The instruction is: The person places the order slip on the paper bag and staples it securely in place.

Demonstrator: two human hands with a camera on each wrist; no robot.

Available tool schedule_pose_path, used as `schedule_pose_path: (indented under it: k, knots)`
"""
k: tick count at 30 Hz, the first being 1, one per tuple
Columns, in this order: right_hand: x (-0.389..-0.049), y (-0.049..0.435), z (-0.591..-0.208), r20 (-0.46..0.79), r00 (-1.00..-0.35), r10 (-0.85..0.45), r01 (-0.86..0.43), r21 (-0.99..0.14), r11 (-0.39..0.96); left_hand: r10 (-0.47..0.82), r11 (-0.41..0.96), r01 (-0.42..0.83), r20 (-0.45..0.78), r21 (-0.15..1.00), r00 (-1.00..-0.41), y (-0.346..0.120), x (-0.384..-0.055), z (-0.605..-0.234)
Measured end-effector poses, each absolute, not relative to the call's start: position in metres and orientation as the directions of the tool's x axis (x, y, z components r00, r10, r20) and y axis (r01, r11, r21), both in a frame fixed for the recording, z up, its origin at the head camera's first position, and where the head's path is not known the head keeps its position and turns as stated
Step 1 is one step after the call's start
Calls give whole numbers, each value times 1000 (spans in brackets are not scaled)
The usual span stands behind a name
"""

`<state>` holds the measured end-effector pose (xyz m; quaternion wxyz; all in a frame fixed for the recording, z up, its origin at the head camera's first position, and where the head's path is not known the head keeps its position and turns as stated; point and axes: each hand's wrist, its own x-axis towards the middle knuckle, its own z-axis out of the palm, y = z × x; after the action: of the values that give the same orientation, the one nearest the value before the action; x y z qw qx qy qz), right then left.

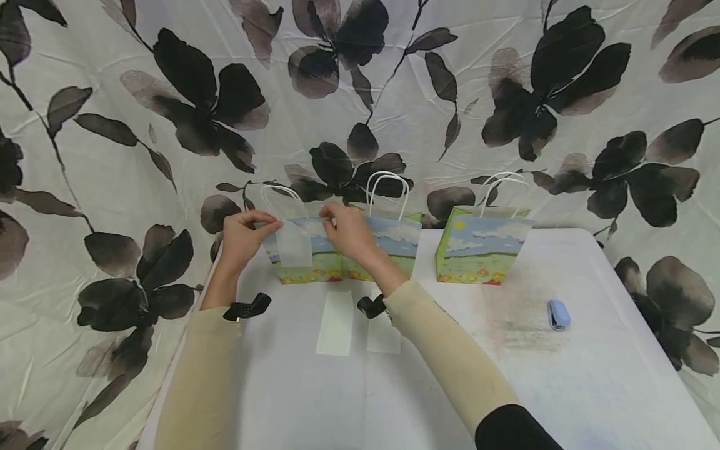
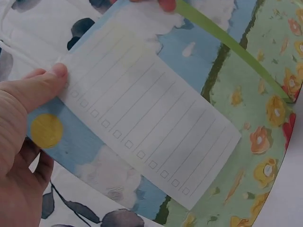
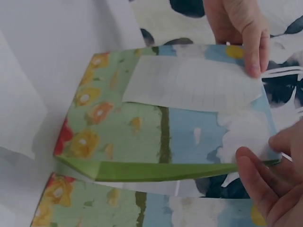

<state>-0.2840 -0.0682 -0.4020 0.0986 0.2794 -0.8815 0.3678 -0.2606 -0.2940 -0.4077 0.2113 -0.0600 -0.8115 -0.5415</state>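
Pinched in the left hand (image 1: 240, 242), a checklist sheet (image 1: 295, 247) lies against a paper gift bag (image 1: 326, 265)

From the head view I see three such bags in a row, and both hands are at the top of the leftmost one. The left hand holds the sheet at the bag's left side, while the right hand (image 1: 349, 234) grips near the upper right corner. The middle bag (image 1: 394, 244) stands just beside it; the right bag (image 1: 484, 250) stands apart. Nearer the person, two paper slips (image 1: 335, 323) lie on the white table (image 1: 281, 387), one partly covered by the right wrist's gear. A blue stapler (image 1: 558, 314) sits well off to the right.

At the left wrist, the thumb presses the sheet's top end to the bag, close to a printed yellow sun (image 2: 46, 130), with other fingers behind (partly hidden from me). Ruled lines, each with a little box, fill the sheet, whose lower end reaches over the printed meadow.

At the right wrist, the right hand's fingers are curled at the bag's top corner, by the printed cloud, and the sheet bows slightly.
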Motion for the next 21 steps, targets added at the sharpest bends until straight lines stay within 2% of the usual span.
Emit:
schedule_pose_path:
  k: [5,8,13,18,21]
  knots:
    - [-275,-74,-402,301,-824,-480,-563,-535,630,-169,405,320,414,857,-895,-302,-269,-426]
    - [-271,-79,-404,295,-845,-447,-535,-482,694,-181,400,319,415,859,-892,-302,-270,-433]
    - [-271,-88,-411,383,-858,-342,-498,-456,738,-173,380,288,374,879,-911,-302,-264,-435]
    - [-274,-94,-413,473,-836,-277,-503,-463,730,-134,358,309,376,881,-917,-298,-256,-420]
    - [-277,-96,-413,520,-809,-273,-522,-423,741,-104,368,313,373,876,-922,-296,-253,-411]
